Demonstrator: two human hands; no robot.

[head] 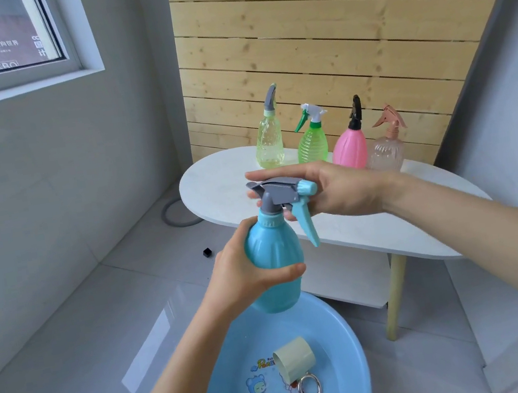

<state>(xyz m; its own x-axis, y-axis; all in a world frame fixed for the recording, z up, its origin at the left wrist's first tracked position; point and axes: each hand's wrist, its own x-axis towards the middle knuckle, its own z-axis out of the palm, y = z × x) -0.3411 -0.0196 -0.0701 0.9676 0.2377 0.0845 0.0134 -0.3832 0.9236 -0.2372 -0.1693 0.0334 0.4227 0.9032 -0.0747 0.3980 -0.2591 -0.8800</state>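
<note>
Blue spray bottle [275, 262] held upright in mid-air, above the blue basin [225, 373] on the floor and in front of the white counter [214, 183]. The left hand [246, 274] grips the bottle's body, thumb across its front. The right hand [335, 190] closes around the grey trigger head [279, 191], with one finger laid along its top. In the basin lie a cream cup [295, 360] on its side and a metal ring [310, 388] just beside it. On the counter, against the wooden slat wall, stand four bottles in a row: yellow bottle [269, 143], green bottle [312, 142], pink bottle [350, 146], clear peach bottle [385, 152].
</note>
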